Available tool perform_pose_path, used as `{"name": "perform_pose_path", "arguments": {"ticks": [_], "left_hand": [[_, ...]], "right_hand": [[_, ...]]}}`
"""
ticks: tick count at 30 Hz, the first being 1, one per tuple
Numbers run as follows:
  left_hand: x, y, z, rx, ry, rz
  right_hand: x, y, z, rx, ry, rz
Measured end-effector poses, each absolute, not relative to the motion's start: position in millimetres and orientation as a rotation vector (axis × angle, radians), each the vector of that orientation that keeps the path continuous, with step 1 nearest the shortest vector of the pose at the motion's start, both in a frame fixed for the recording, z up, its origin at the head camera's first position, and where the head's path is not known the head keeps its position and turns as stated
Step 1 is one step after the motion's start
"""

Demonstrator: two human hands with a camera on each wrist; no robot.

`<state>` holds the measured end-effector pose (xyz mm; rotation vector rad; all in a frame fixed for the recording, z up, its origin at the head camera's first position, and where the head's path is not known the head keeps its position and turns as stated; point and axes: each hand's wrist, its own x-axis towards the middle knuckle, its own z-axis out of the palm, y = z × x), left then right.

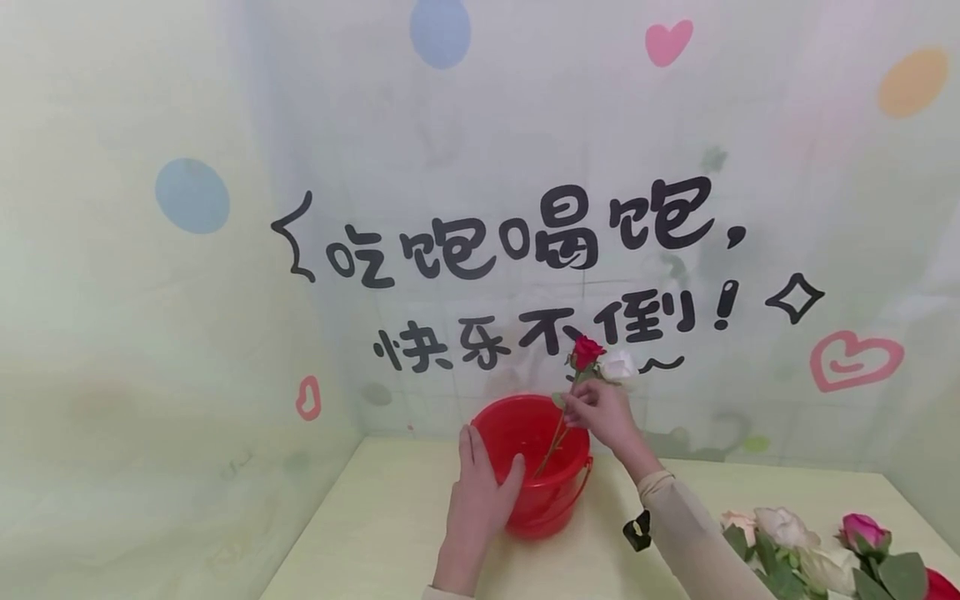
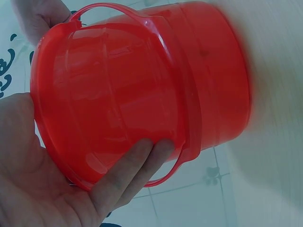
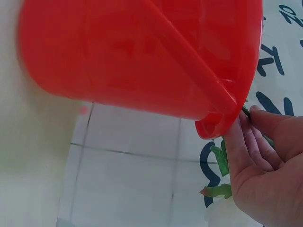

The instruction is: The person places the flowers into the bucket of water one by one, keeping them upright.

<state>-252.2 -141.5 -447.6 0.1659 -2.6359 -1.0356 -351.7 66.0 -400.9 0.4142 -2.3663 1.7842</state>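
Your right grip [image 1: 600, 410] is pinching the red rose [image 1: 587, 353] by its stem [image 1: 552, 451], which is slanting into the bucket [image 1: 542, 507] your left grip [image 1: 478, 487] is bracing with spread fingers [image 2: 120, 171], so releasing early could be toppling the top-heavy rose over the rim [image 1: 561, 478].

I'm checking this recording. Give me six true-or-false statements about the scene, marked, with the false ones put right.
1. The right hand holds a red rose by its stem. True.
2. The left hand touches the bucket. True.
3. The bucket is blue. False: it is red.
4. In the head view, a white rose shows left of the red rose. False: it shows to the right.
5. A magenta rose is at the head view's lower right. True.
6. The large lettering is pink. False: it is black.
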Motion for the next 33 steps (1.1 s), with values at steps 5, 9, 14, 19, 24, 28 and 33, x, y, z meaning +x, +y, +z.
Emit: {"name": "perform_pose_path", "arguments": {"ticks": [5, 9, 14, 19, 24, 28, 33], "left_hand": [[-251, -143, -449, 0.187, -2.638, -1.041], [-252, -143, -452, 0.183, -2.644, -1.035], [-254, -141, -454, 0.176, -2.645, -1.03], [-255, -139, -453, 0.165, -2.642, -1.033], [-255, -139, -453, 0.176, -2.637, -1.027], [-254, -141, -454, 0.212, -2.63, -1.006], [-255, -141, -453, 0.187, -2.621, -1.009]], "right_hand": [[-348, 58, -405, 0.415, -2.43, 1.711], [-347, 54, -409, 0.399, -2.471, 1.626], [-347, 53, -409, 0.402, -2.475, 1.62], [-348, 54, -407, 0.367, -2.481, 1.604], [-344, 51, -403, 0.316, -2.486, 1.561], [-341, 46, -400, 0.339, -2.499, 1.541], [-339, 45, -396, 0.347, -2.498, 1.52]]}}
